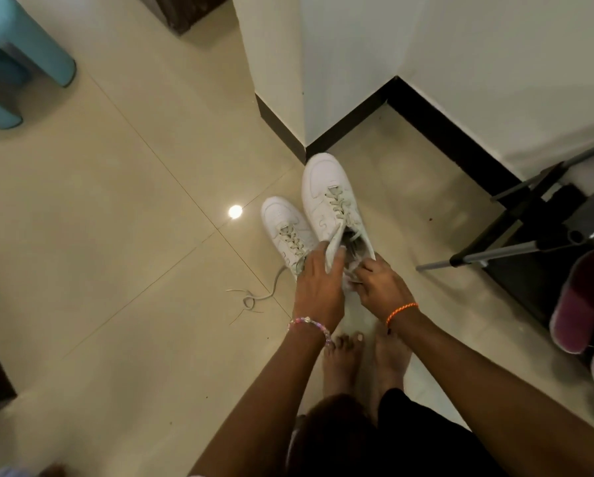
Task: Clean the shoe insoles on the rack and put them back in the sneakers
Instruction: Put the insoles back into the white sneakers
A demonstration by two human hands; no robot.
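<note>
Step in hand: judging by the pose, the person is working an insole back into the right-hand sneaker (333, 204), the larger-looking of the two white shoes.
Left hand: the left hand (318, 287) is gripping the tongue (335, 247) of that sneaker, fingers curled over its edge, and is pulling it up and back toward the body.
Why held so: lifting the tongue is opening the shoe's mouth, so there is room for the other hand to work inside.
Right hand: the right hand (380, 287) is sitting at the heel opening, just beside the left hand's hold, fingers bent and pinching something pale at the collar.
What it pinches: it is looking like the rear of an insole or the collar lining; I cannot tell which, as the fingers are covering it.
Insole: mostly hidden; if present, it is lying inside the shoe beyond both grips.
Other sneaker: the second sneaker (287, 228) is standing on the floor (116, 235) touching the held shoe, on the far side of the left hand, its loose lace (254, 297) trailing outward.
Rack: the dark rack (529, 235) is standing well apart on the right hand's side, with pink slippers (579, 304) on it.
Progress: the seating is seeming underway, not finished.
</note>
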